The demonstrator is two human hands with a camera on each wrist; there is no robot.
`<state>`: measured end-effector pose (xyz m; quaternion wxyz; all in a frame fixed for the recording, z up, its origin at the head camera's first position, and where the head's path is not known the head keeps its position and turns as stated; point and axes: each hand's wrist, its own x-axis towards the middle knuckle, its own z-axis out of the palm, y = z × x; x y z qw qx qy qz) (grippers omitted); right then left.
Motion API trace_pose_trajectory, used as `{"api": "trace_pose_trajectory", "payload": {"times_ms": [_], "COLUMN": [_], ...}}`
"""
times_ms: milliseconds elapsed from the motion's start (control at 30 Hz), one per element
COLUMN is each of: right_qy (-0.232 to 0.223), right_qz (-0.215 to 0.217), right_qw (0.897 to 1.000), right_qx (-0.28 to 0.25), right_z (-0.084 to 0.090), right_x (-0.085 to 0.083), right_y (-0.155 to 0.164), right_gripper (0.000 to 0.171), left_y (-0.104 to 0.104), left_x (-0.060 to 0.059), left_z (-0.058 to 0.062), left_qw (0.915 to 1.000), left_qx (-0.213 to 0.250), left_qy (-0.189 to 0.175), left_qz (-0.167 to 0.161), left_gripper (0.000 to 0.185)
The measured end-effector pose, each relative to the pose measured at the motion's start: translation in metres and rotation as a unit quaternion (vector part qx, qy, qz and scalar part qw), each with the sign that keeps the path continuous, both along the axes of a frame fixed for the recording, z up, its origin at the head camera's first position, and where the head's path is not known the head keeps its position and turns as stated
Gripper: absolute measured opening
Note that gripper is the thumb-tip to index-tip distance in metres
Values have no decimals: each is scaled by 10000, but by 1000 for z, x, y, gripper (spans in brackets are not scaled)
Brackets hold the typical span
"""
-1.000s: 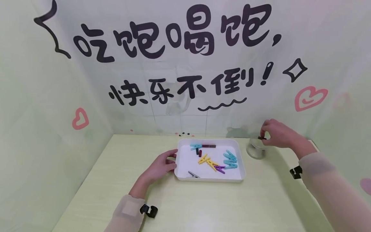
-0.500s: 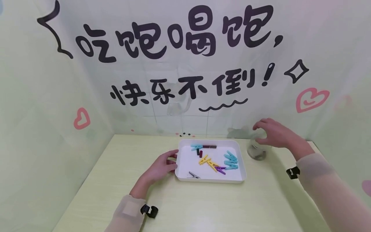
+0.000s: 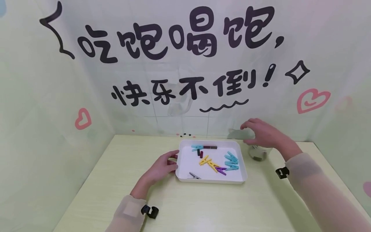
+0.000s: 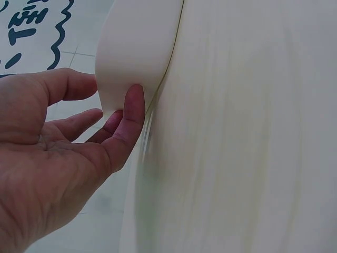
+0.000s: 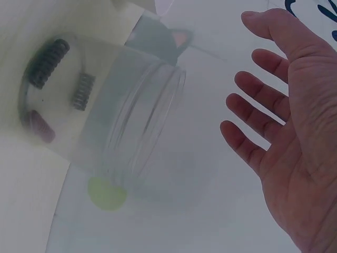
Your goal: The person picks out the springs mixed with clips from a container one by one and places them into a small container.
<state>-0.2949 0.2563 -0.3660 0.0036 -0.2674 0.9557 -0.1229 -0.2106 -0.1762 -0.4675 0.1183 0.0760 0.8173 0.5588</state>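
Note:
The white tray holds several blue clothespins, yellow clothespins, a purple clothespin, a grey clothespin and small dark red, brown and black cylinders. My left hand rests fingertips and thumb against the tray's left side; the left wrist view shows them at its wall. Beyond the tray's right side, my right hand hangs with fingers spread, holding nothing, above a clear jar. In the right wrist view, ribbed dark pieces and a reddish one lie in the jar.
A light wooden table bears the tray and jar. Behind it hangs a pale printed curtain with large black characters, and similar curtain sides close in left and right.
My right hand no longer holds the small dark piece it had over the jar; its fingers have spread and it has moved left toward the tray. The left hand stays on the tray.

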Motion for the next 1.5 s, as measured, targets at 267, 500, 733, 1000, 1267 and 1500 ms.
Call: {"api": "trace_pose_trajectory", "payload": {"times_ms": [267, 500, 733, 1000, 1267, 1500], "right_qy": [-29, -226, -391, -409, -481, -610], "right_qz": [257, 500, 757, 1129, 1056, 963], "right_qw": [9997, 9985, 9948, 9839, 9719, 9708], "right_qx": [33, 82, 560, 1325, 2047, 2112], "right_z": [-2, -6, -14, -34, -47, -56], "right_x": [-3, -10, -17, -28, -34, -36], "right_y": [-24, -52, -79, -99, -113, -122], "right_gripper": [44, 42, 38, 35, 41, 43], "left_y": [0, 0, -1, 0, 0, -1], "left_x": [0, 0, 0, 0, -2, -2], "left_z": [-1, 0, 0, 1, -1, -2], "left_qw": [10000, 9999, 10000, 10000, 10000, 10000], "left_qx": [74, 135, 95, 40, 3, 50], "left_qy": [10, 26, 14, -8, 27, 63], "left_qz": [-23, -39, 10, 18, 6, 17], "left_gripper": [61, 61, 61, 61, 60, 60]}}
